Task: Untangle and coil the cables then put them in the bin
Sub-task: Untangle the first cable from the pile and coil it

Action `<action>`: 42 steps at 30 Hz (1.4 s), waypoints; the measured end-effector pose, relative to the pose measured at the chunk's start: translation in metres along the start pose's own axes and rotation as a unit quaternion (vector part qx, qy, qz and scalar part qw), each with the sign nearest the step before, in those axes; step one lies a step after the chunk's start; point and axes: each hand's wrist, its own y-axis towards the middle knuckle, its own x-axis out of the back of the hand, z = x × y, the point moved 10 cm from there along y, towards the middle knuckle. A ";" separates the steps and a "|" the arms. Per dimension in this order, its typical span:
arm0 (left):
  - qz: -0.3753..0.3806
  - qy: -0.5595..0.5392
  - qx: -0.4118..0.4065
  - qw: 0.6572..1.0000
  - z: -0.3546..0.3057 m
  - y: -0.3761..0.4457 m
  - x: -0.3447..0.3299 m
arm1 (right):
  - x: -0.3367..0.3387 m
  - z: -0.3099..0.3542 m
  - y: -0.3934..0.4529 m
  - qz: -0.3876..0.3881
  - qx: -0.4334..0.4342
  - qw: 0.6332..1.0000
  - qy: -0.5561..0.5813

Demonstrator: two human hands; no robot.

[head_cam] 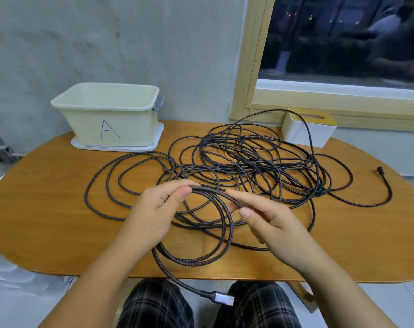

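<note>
Over the surface [59,209], left hand [151,209] grips a coil [222,223]; right hand [270,223] fingers [239,195] pinch its cable. Tangle [248,162] beyond; bin [109,114] far left.

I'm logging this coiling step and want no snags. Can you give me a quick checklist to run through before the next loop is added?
1. Left hand grips the started coil: ok.
2. Right hand pinches the cable to feed the next loop: ok.
3. Plug end hangs free below the table edge: ok.
4. Remaining cable pile untangled: not ok, many crossing loops.
5. Which strand in the pile feeds the coil: cannot tell.
6. Bin marked A open and upright: ok.
</note>
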 end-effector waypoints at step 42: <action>0.199 0.009 0.019 0.980 -0.003 -0.004 -0.028 | -0.042 -0.005 0.015 0.076 -0.003 0.996 -0.053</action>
